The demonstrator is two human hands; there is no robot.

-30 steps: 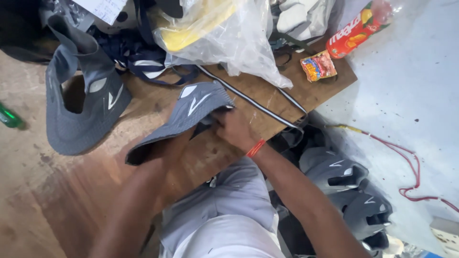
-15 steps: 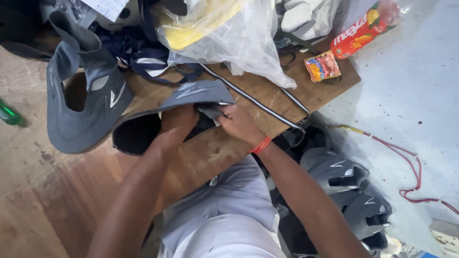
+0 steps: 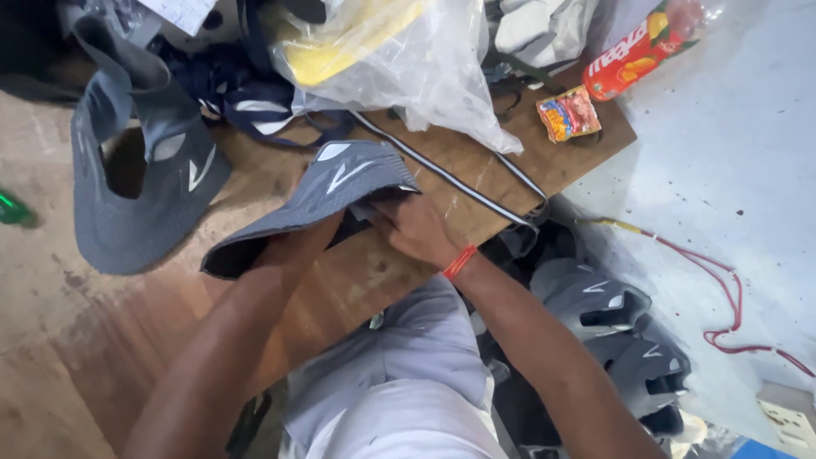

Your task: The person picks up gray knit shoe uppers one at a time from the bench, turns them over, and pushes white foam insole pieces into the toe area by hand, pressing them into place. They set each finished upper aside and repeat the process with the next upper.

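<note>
Grey shoe upper [image 3: 331, 191]: left hand [image 3: 293, 246] inside, right hand [image 3: 416, 229] pinching its edge; shaping under way on wooden board [image 3: 510, 170].

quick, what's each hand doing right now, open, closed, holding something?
Left hand: inside the grey shoe upper, mostly hidden; grip cannot be told.
Right hand: fingers closed on the shoe upper's edge.
</note>
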